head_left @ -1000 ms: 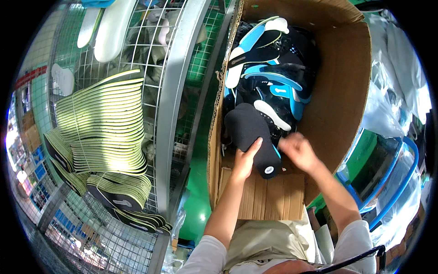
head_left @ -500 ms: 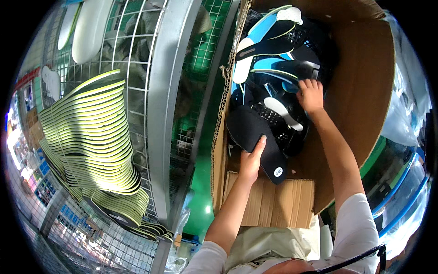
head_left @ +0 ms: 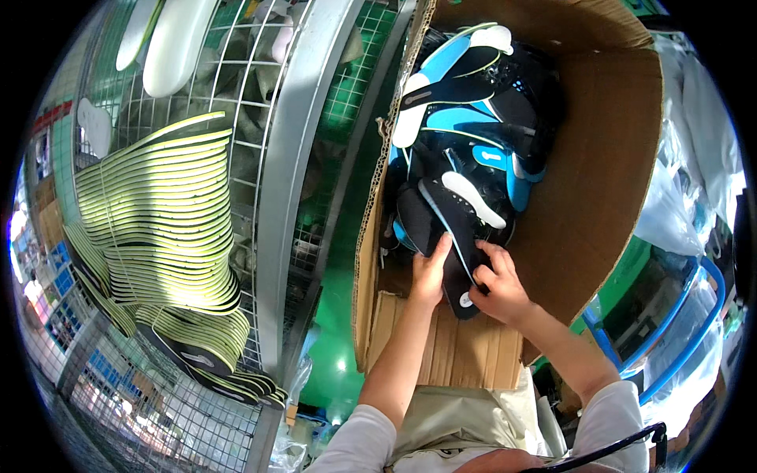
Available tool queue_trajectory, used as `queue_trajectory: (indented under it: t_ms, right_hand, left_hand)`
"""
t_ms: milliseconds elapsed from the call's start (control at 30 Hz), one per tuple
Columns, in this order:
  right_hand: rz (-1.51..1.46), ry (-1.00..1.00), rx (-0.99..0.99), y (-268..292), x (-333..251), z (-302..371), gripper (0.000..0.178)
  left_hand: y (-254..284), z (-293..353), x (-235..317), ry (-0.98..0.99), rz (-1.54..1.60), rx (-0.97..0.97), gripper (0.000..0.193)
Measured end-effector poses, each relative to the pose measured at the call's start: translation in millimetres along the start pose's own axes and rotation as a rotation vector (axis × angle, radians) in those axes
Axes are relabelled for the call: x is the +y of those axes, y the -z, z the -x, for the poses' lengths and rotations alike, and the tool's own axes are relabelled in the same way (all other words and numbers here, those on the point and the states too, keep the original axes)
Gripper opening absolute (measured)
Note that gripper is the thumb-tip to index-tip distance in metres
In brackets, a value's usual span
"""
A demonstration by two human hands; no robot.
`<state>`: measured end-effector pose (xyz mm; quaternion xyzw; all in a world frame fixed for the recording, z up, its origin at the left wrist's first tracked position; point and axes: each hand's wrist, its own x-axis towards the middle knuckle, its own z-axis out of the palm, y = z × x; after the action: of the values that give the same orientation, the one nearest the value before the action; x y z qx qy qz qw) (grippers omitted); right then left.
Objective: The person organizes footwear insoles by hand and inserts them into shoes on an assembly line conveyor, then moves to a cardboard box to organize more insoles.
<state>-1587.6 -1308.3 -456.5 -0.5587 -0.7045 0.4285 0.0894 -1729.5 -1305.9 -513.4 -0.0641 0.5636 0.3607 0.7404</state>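
A black insole (head_left: 457,272) with a pale edge and a round white sticker near its lower end is between my hands, above the near part of the cardboard box (head_left: 607,150). My left hand (head_left: 428,277) grips it from the left, its thumb along the edge. From the right, my right hand (head_left: 501,290) pinches it with bent fingers. A second black insole (head_left: 415,217) lies against it on the left, partly covered. Beyond them, the box holds a jumble of insoles: a blue-and-white one (head_left: 445,59), black ones and a small white one (head_left: 473,199).
To the left, a bundled stack of black insoles with yellow-green edges (head_left: 169,213) rests against a wire rack (head_left: 248,165) with a grey post (head_left: 296,158). White insoles (head_left: 180,47) hang above it. On the right stand clear plastic bags (head_left: 686,158) and a blue tubular frame (head_left: 682,339).
My right hand has come back from the far insoles to the near black one, where it now meets my left hand. The insole has turned, showing its pale edge.
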Motion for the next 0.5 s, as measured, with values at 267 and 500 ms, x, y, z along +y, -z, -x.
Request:
queue_trajectory:
  t_ms: [267,500]
  right_hand:
    - [-0.526,0.086,-0.327,17,8,-48,0.013]
    - [-0.143,-0.567,0.006,-5,125,-168,0.039]
  left_hand:
    - [17,-2,15,-0.123,-0.093,-0.226,0.053]
    - [26,1,34,-0.091,-0.397,-0.315,0.042]
